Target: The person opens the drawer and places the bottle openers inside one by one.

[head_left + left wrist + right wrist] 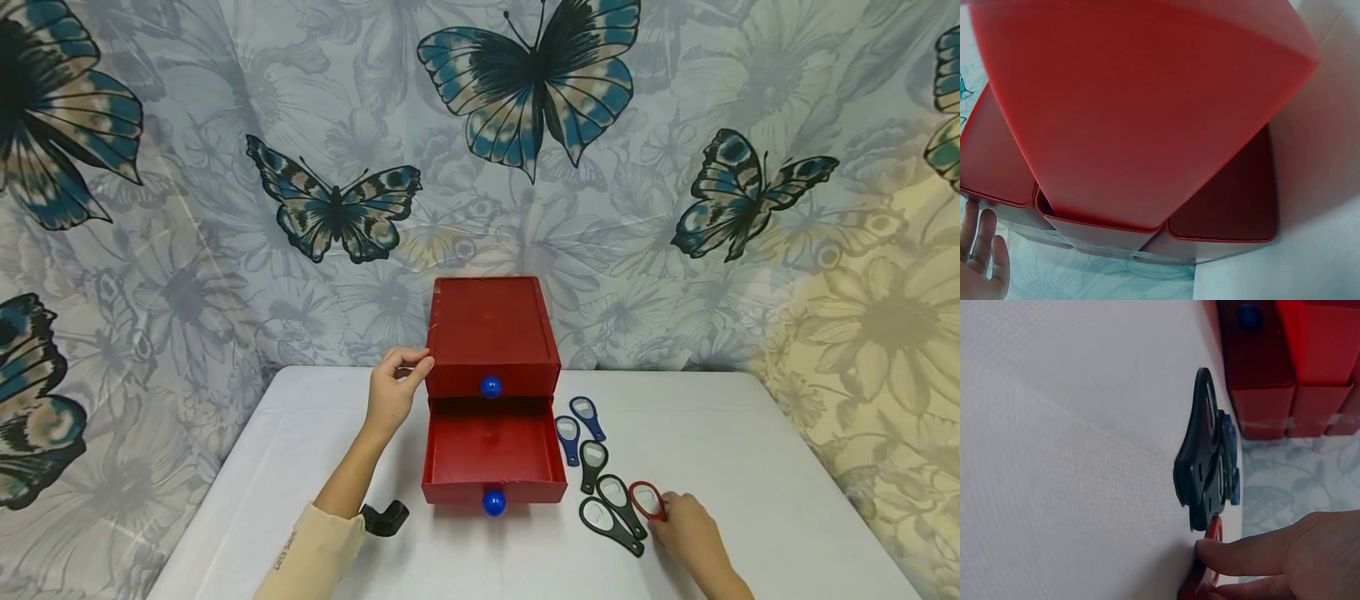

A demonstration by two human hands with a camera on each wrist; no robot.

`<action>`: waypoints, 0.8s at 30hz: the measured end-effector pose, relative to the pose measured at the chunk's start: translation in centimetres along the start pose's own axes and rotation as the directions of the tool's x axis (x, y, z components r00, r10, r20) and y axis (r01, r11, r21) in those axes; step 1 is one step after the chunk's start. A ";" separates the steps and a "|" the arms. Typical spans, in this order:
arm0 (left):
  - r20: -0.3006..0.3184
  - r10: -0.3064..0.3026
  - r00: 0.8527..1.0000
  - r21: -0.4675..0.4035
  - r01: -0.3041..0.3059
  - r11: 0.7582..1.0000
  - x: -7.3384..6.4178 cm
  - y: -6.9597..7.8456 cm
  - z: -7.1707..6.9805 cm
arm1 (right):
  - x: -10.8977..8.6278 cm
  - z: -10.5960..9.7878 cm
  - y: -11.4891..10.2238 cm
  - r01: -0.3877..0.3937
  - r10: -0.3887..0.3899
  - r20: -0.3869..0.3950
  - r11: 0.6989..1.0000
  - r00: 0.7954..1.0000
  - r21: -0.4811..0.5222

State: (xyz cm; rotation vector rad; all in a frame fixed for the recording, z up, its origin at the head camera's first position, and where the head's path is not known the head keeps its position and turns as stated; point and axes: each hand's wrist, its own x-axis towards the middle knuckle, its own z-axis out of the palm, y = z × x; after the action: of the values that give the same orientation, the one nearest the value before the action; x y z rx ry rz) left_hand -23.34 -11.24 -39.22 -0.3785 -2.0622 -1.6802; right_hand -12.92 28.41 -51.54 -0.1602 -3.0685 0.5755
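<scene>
A red drawer cabinet (491, 321) with blue knobs stands at the table's back. Its middle drawer (491, 454) is pulled out, and the part inside that shows holds nothing. My left hand (392, 392) touches the cabinet's upper left side with its fingertips; in the left wrist view its fingers look extended. To the right, my right hand (690, 533) pinches a red-rimmed magnifying glass (647, 500) by its handle, low over the table. Beside it lie black magnifying glasses (622, 533), partly overlapping. Two blue magnifying glasses (585, 417) lie nearer the cabinet.
A white cloth covers the table (780, 467). Behind it hangs a butterfly-patterned cloth (622, 250). The pulled-out drawer juts toward me between my hands. A black camera mount (385, 518) sits at my left wrist.
</scene>
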 end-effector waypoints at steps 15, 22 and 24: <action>0.003 0.001 1.000 -0.001 -0.001 1.000 0.1 -0.2 0.0 | 0.2 -0.2 0.3 -0.097 0.095 0.024 0.989 0.995 0.113; -0.001 0.013 1.000 -0.001 -0.013 1.000 0.1 -0.2 0.0 | 0.5 -0.4 0.4 -0.136 0.128 0.053 0.970 0.990 0.201; -0.002 0.014 1.000 -0.003 -0.014 1.000 0.1 -0.2 0.0 | 0.6 -0.6 0.4 -0.143 0.132 0.065 0.964 0.989 0.223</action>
State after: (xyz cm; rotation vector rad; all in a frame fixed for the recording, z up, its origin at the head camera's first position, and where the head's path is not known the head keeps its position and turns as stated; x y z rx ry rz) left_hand -23.48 -11.34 -39.39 -0.3915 -2.0511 -1.6749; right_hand -13.50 29.09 -51.18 -0.3616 -3.0240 0.9450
